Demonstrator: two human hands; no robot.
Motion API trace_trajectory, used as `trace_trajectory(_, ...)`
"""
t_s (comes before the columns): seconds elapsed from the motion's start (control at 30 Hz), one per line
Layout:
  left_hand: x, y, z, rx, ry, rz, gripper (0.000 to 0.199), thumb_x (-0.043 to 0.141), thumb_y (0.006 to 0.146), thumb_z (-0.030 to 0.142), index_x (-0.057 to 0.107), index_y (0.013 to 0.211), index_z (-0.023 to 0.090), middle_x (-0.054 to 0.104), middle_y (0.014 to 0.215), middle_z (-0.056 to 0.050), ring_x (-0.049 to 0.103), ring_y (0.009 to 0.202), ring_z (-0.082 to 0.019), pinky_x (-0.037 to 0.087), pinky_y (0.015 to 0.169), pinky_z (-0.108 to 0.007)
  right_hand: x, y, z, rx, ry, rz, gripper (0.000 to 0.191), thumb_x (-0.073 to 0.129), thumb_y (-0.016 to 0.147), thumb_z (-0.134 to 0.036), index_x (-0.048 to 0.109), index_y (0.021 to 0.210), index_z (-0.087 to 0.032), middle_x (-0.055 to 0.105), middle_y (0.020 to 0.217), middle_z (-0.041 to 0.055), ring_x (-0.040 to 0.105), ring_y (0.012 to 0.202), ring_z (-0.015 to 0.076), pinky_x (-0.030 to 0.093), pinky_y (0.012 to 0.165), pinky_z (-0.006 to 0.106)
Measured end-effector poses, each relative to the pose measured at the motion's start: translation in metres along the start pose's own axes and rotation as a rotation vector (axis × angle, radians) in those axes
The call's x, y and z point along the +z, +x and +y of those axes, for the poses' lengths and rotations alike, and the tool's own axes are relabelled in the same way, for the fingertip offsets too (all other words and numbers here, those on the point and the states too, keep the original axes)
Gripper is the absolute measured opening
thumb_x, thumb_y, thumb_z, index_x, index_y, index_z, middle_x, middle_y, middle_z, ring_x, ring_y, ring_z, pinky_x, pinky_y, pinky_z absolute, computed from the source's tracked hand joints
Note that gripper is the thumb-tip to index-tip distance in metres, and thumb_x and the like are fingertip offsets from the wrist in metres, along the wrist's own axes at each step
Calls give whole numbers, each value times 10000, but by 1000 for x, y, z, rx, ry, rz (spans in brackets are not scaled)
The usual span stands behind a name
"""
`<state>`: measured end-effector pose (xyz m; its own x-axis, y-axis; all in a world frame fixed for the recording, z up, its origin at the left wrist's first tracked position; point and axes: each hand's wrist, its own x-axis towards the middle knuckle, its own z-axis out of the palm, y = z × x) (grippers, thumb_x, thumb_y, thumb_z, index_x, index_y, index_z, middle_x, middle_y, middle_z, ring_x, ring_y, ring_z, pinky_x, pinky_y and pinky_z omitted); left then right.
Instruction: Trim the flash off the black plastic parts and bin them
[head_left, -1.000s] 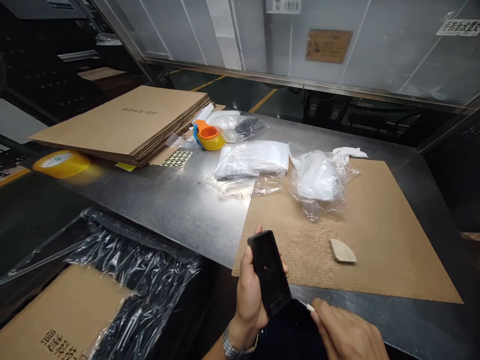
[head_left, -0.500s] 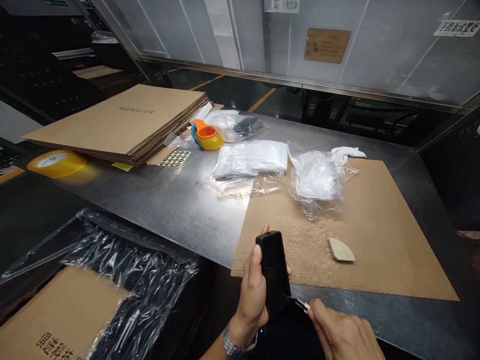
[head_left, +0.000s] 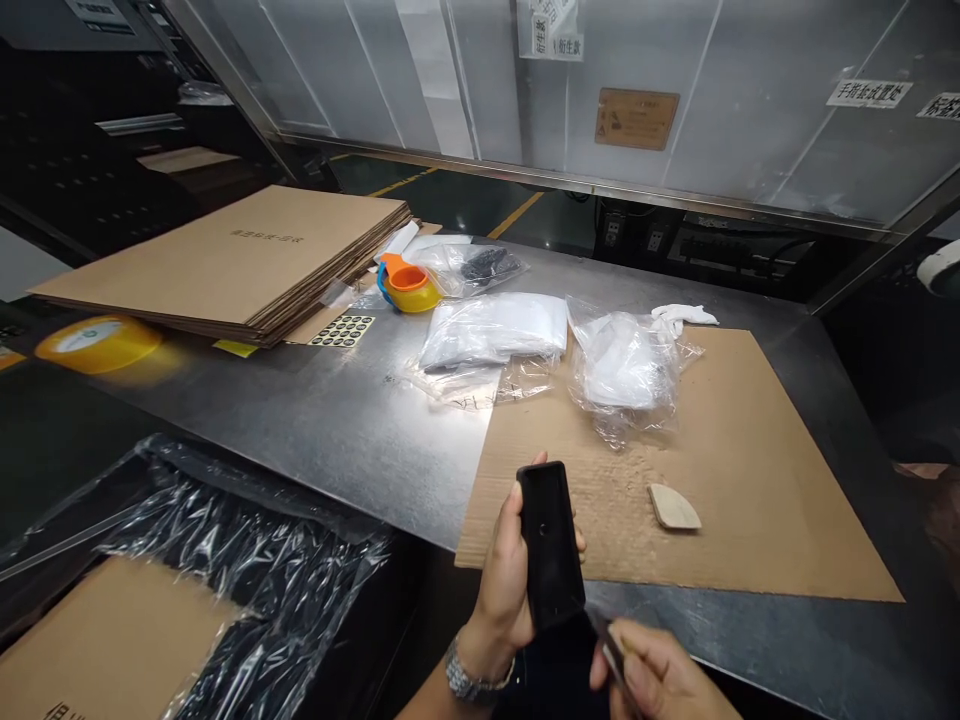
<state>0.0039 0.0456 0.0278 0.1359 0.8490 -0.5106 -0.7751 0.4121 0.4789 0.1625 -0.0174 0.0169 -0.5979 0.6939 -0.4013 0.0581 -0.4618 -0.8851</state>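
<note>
My left hand (head_left: 504, 580), with a metal-band watch at the wrist, is wrapped round a black rectangular shell (head_left: 553, 550). The shell is tilted with its hollow side toward me, and a small round hole shows inside. At its lower right corner, my right hand (head_left: 651, 672) grips a slim knife-like tool (head_left: 611, 645) between thumb and fingers. The tool is blurred, so its exact kind and whether its tip touches the shell cannot be made out. Beyond the hands, a pale wedge-shaped block (head_left: 675, 508) lies on a cardboard sheet (head_left: 765, 480).
Clear bags of white material (head_left: 626, 365) lie behind the sheet. On the metal table (head_left: 322, 420) are an orange-and-yellow tape dispenser (head_left: 409, 285), a sticker sheet (head_left: 343, 330), stacked cardboard (head_left: 247, 250) and a yellow tape roll (head_left: 97, 343). A plastic-lined box (head_left: 285, 560) stands at lower left.
The view has tilted up slightly. My right hand has turned and moved a little down and left with the tool, and the black shell faces me more squarely.
</note>
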Motion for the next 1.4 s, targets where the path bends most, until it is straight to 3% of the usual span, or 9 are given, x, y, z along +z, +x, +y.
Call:
trace_trajectory(0.1,-3,5,-6,-222,-56,39,390,435,856,476,583,1049,171,616,685,-16,587,497,-121,456,455,-212,-6,0,-3,-143,-383,316,346,462,847,-532,510,800,-192,385,559,-62,368,498,78,293,477,187)
trace_trajectory(0.17,-4,6,-13,-359,-51,46,435,434,845,507,619,846,113,624,651,-42,591,483,-136,454,437,-223,-7,2,-7,-290,-704,430,271,443,895,-380,496,707,-192,435,576,-49,400,518,83,304,505,197)
trace_trajectory(0.3,-5,4,-24,-477,-44,10,477,446,832,526,615,709,97,628,600,-72,588,471,-151,441,449,-233,-1,12,-17,-461,-1087,377,289,434,907,-353,491,667,-201,549,571,-35,475,479,93,289,474,214)
trace_trajectory(0.5,-4,1,-31,-408,-67,13,337,508,833,446,605,731,140,615,606,-31,565,503,-118,424,498,-207,4,17,-24,-383,-1372,373,248,704,723,-325,503,637,-208,603,535,-60,552,438,112,228,433,237)
trace_trajectory(0.87,-8,-3,-37,-468,-44,40,410,497,821,501,605,735,115,604,586,-32,542,472,-113,397,452,-204,0,18,-21,-226,-1252,378,222,674,749,-255,521,595,-207,625,522,-60,568,440,99,230,444,215)
trace_trajectory(1.1,-6,-7,-36,-535,-46,4,427,427,853,509,608,776,130,618,561,-42,586,488,-133,466,500,-219,-8,23,-24,-244,-1201,478,229,640,778,-272,511,600,-207,616,513,-46,556,421,108,249,427,204)
trace_trajectory(1.2,-8,-12,-37,-579,137,7,548,341,849,584,613,808,110,623,509,-77,569,405,-142,450,418,-216,-18,24,-29,-177,-1157,538,84,624,787,-302,597,792,-223,662,592,-16,619,511,158,334,461,209)
trace_trajectory(1.3,-12,-15,-40,-646,254,-2,641,303,830,634,628,812,81,619,480,-93,567,362,-142,411,355,-189,-29,25,-35,-175,-1047,576,322,632,775,-298,593,1083,-216,707,741,27,662,653,205,429,575,247)
trace_trajectory(1.4,-18,-16,-43,-648,271,-66,690,314,814,654,644,762,50,610,470,-94,560,355,-132,382,335,-177,-37,25,-42,-233,-916,521,298,615,792,-303,630,1075,-210,705,780,37,653,686,194,436,620,253)
